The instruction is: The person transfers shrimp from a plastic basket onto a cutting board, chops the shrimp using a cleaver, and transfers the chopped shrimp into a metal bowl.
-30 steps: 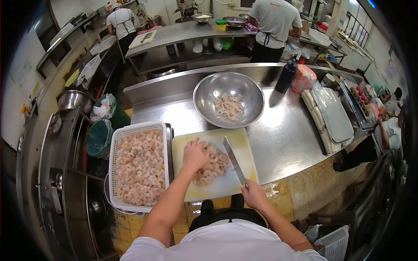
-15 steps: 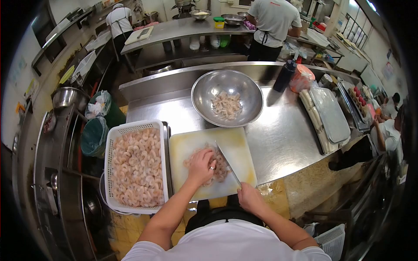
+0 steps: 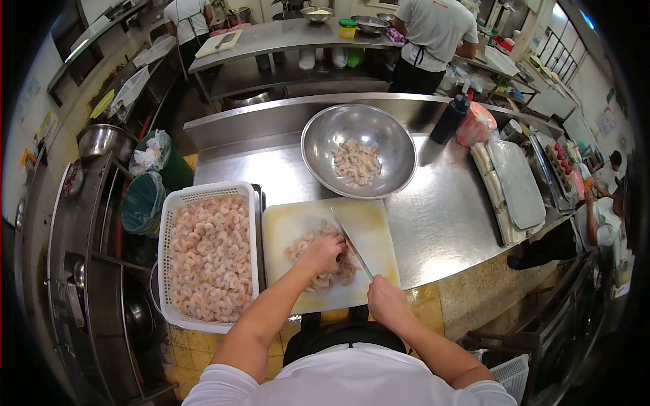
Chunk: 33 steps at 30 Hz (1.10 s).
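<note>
There is room to pass over the bare table [image 3: 440, 223] between the cutting board [image 3: 378, 233] and the flat stack [image 3: 516, 183] at right. The bowl [image 3: 325, 135] bars the board's far side, the basket [image 3: 254, 250] walls its left, and the knife [image 3: 351, 243] slants over it.

Shrimp [image 3: 333, 278] lie on the board [image 3: 379, 254], basket [image 3: 254, 233] left, bowl [image 3: 393, 149] behind.

Both arms forward, hands apart, left one farther out.
Left arm [image 3: 262, 327] angles far and right; left hand [image 3: 323, 255] palm down, fingers bent, tips partly hidden. Right arm [image 3: 437, 350] angles far and left, reaching less; right hand [image 3: 388, 300] closed in a fist, back of hand up, nearer the torso [image 3: 349, 379].
</note>
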Each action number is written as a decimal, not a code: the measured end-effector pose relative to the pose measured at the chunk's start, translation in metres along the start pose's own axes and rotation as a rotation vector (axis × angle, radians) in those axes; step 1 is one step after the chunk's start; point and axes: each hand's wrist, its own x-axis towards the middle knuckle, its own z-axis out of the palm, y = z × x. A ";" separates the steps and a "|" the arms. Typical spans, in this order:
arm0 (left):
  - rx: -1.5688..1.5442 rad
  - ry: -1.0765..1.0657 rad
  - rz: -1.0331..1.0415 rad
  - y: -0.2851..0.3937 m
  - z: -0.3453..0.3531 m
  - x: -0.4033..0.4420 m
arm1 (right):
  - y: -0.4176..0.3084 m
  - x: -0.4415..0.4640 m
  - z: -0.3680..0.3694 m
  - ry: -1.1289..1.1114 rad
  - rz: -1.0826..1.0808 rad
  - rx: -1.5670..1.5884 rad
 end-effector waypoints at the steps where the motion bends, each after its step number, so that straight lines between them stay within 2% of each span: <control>1: -0.009 0.002 0.010 0.000 0.000 0.001 | 0.005 0.006 0.006 -0.021 0.022 -0.001; 4: -0.025 -0.114 -0.077 0.004 -0.005 0.003 | 0.024 0.036 0.027 -0.021 -0.036 -0.020; 5: -0.064 -0.074 -0.085 0.005 -0.004 0.000 | 0.025 0.035 0.026 -0.026 -0.025 -0.014; 7: -0.132 0.016 -0.093 0.002 -0.006 0.002 | 0.020 0.039 0.011 -0.023 -0.012 -0.008; 10: 0.025 0.392 -0.328 0.001 -0.004 0.010 | 0.006 0.025 -0.013 -0.060 0.049 -0.003; 13: 0.020 0.268 -0.502 -0.014 0.005 0.012 | 0.026 0.040 0.025 -0.004 -0.020 0.010; 16: -0.054 0.152 -0.585 -0.008 0.001 0.010 | 0.020 0.059 0.019 -0.015 -0.006 0.003; 19: -0.097 0.103 -0.588 0.000 -0.002 0.002 | 0.004 0.038 -0.015 -0.057 0.024 0.026; 21: -0.075 0.173 -0.548 0.008 0.001 -0.005 | 0.001 0.032 -0.015 -0.033 0.026 0.025; 26: -0.101 0.291 -0.493 0.016 0.002 -0.009 | 0.018 0.060 0.034 -0.024 -0.060 -0.024; 33: -0.095 0.353 -0.480 0.011 0.015 -0.022 | 0.001 0.034 -0.010 -0.060 -0.013 -0.072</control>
